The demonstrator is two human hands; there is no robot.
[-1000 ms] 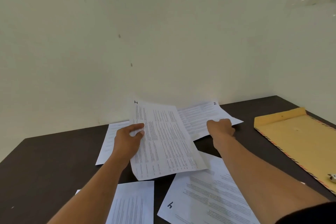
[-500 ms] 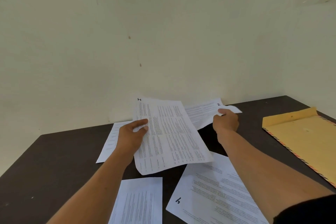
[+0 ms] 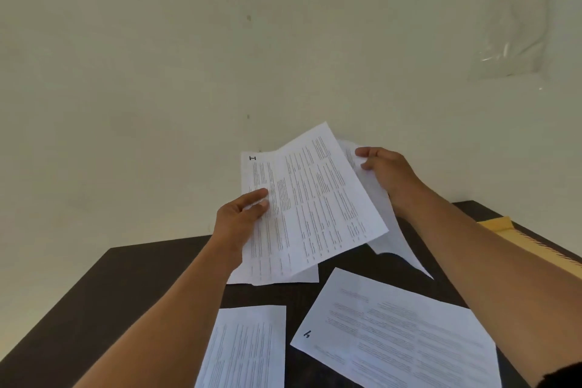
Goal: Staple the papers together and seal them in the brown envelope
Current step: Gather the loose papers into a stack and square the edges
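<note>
Sheet 1 (image 3: pixel 308 205) is held above the tabletop (image 3: pixel 141 293), its left edge pinched by the left hand (image 3: pixel 242 217). The right hand (image 3: pixel 387 173) grasps a second sheet (image 3: pixel 390 239) just behind it. Sheet 4 (image 3: pixel 393 331) and another sheet (image 3: pixel 248 346) lie flat below. The envelope (image 3: pixel 496 224) lies at the right edge.

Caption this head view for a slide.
Left hand holds sheet 1, right hand a second sheet, above pages on the table.

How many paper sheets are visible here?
5. Sheet marked 1 in left hand; second sheet in right hand; covered sheet on table beneath; unmarked sheet and sheet marked 4 nearest. Others may be hidden.
</note>
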